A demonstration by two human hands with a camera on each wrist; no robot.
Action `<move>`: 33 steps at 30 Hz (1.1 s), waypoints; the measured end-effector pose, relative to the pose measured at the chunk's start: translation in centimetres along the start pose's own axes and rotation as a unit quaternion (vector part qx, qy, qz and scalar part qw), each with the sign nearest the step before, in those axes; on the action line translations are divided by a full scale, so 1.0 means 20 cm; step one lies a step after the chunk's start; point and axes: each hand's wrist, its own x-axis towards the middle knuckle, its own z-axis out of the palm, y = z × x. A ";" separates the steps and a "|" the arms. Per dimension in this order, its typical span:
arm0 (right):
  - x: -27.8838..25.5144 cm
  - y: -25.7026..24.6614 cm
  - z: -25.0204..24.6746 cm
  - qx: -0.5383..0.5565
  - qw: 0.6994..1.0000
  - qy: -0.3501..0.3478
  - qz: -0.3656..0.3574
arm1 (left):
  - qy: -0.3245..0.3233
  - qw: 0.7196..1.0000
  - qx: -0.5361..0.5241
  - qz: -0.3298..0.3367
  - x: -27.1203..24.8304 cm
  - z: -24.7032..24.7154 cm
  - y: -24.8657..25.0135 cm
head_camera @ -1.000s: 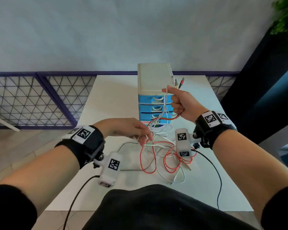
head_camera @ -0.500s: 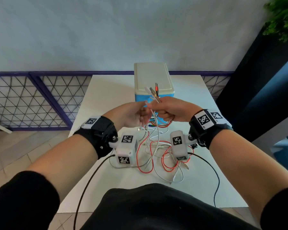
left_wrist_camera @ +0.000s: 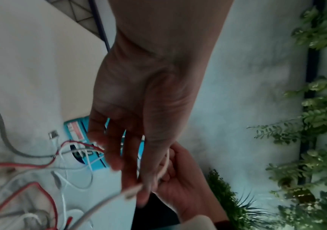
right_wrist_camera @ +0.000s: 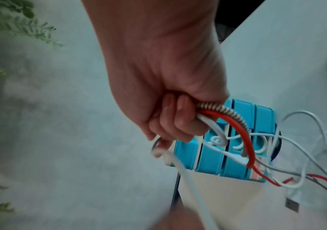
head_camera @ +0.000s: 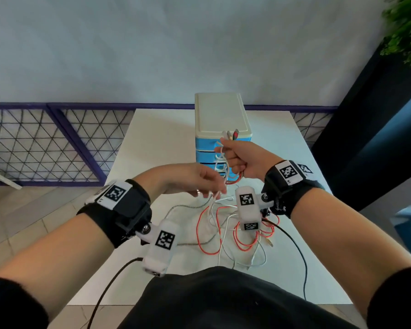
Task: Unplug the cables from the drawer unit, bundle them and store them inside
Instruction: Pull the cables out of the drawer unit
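Observation:
The drawer unit (head_camera: 221, 115), cream top over blue drawers, stands at the table's far middle. In front of it my right hand (head_camera: 233, 160) grips a bunch of cables in a fist, their plugs (head_camera: 230, 134) sticking out above the thumb. The right wrist view shows a red cable (right_wrist_camera: 244, 137), a braided cable (right_wrist_camera: 224, 109) and a white cable (right_wrist_camera: 188, 179) leaving the fist (right_wrist_camera: 174, 119). My left hand (head_camera: 215, 192), lower and to the left, pinches the white cable (left_wrist_camera: 135, 189) between thumb and fingers. Loose loops of cable (head_camera: 223, 233) trail on the table.
The white table (head_camera: 157, 143) has bare room left of the drawer unit. A purple mesh fence (head_camera: 45, 143) runs behind it, a dark panel (head_camera: 365, 138) stands at the right, with a green plant (head_camera: 406, 27) above it. Black sensor leads (head_camera: 299, 252) hang from my wrists.
Half a second ago both hands met at the plug ends. My left hand has since slid down and away along the white cable, while my right hand holds the bunch in front of the drawers.

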 end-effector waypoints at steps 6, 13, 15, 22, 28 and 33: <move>-0.01 -0.05 0.01 -0.081 0.996 -0.026 -0.023 | 0.002 0.997 -0.067 -0.042 0.02 0.00 -0.12; -0.10 0.00 0.03 -0.263 0.960 -0.097 -0.025 | 0.252 0.816 -0.520 0.014 0.12 -0.11 -0.03; -0.12 0.01 0.01 -0.285 0.955 -0.075 -0.029 | 0.293 0.771 -0.565 0.020 0.12 -0.15 -0.01; -0.09 0.02 -0.01 -0.164 0.983 -0.018 -0.081 | 0.356 0.790 -0.498 0.048 0.14 -0.15 0.00; -0.03 0.00 0.07 -0.051 0.980 0.023 -0.193 | 0.379 0.847 -0.359 0.103 0.10 -0.12 0.03; -0.04 -0.02 0.09 -0.166 0.960 0.047 -0.223 | 0.353 0.878 -0.310 0.085 0.08 -0.14 0.04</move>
